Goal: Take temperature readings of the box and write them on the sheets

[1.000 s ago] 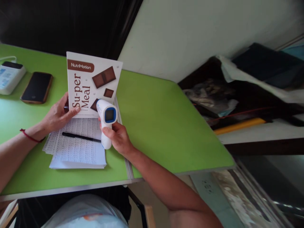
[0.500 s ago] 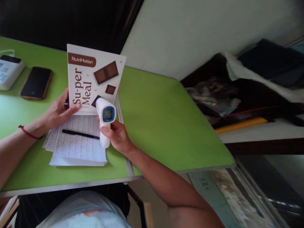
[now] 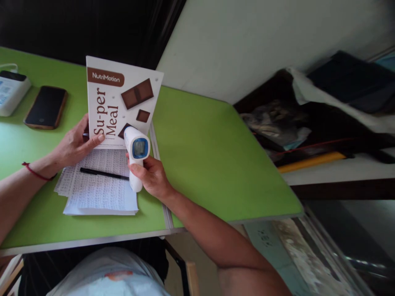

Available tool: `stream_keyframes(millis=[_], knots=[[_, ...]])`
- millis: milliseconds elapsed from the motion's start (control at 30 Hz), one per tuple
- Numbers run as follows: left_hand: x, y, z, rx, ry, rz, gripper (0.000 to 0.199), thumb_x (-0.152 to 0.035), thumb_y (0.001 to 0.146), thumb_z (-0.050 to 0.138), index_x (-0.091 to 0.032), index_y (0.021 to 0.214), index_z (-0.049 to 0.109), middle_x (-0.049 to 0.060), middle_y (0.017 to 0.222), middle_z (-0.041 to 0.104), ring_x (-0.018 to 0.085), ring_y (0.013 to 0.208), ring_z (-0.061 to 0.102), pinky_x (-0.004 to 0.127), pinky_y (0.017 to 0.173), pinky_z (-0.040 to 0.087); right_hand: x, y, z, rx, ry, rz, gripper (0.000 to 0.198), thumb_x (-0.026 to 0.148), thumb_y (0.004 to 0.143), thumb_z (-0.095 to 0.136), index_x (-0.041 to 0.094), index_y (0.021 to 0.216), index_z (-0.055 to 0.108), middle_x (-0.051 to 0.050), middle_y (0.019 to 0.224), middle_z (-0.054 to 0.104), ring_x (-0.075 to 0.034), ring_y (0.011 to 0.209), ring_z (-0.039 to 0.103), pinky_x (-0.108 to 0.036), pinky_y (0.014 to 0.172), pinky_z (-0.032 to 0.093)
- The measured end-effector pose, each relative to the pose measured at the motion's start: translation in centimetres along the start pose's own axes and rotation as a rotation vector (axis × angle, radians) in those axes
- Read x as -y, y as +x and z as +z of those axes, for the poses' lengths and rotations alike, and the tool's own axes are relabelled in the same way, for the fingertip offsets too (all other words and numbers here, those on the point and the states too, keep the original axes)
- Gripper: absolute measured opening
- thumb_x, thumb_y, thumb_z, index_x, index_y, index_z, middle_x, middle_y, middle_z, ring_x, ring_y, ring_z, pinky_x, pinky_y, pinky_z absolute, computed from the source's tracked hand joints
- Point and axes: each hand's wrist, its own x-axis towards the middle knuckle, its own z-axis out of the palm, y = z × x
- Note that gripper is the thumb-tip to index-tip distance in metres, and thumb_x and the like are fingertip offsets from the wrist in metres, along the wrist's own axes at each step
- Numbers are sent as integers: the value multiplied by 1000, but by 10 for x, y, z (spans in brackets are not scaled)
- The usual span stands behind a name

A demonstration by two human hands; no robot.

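Note:
A white box [image 3: 112, 111] printed "NutriMotion Su-per Meal" with brown chocolate pieces is tilted up toward me. My left hand [image 3: 75, 142] is closed on its lower left corner, thumb on the front and fingers hidden behind. In my right hand [image 3: 152, 174] is a white infrared thermometer [image 3: 135, 170] with a blue-framed screen, held by its handle; its head overlaps the box's lower right corner. Below the box lie stacked sheets of handwritten paper [image 3: 98, 199], with a black pen [image 3: 103, 173] across them. The pen's right end passes behind the thermometer handle.
On the green table [image 3: 210, 164] at the left lie a dark phone [image 3: 46, 107] and a white device [image 3: 12, 92] with a cable. A metal seam runs across the tabletop near my right hand. At the right, a shelf holds a crumpled bag [image 3: 277, 125] and dark cloth [image 3: 352, 80].
The whole view has shifted very slightly. Both hands, the box and the thermometer keep the same positions relative to each other.

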Motion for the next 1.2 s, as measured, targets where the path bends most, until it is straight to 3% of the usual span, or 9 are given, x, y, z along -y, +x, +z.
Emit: stream_keyframes(millis=[333,767,933,1200], knots=[[-1,1,0,2,-14,-7,56,-50,91,54,-14,133,43,10,113,61,22,96,60,29,82,53,1,-1,0,52,12,-10,34,54,71,69,21,78,61,1,70,58,-12,63,51,-27,57,45],[-3,2,1,-11,-39,-17,56,-51,88,57,-13,129,46,6,91,60,23,92,60,29,80,54,4,1,0,85,31,-11,42,61,68,69,22,80,60,2,70,55,-11,62,49,-26,55,45],[-4,3,0,-22,-28,-40,54,-51,87,59,-14,126,48,10,106,62,23,95,60,30,81,54,5,1,0,80,47,14,44,63,65,70,22,79,60,2,70,56,-12,61,50,-27,55,45],[-5,2,0,-43,-122,-107,57,-50,83,65,-13,123,51,13,116,63,22,95,63,24,69,57,6,0,-1,83,47,-25,40,58,68,71,22,78,60,3,68,57,-10,59,51,-26,53,45]])
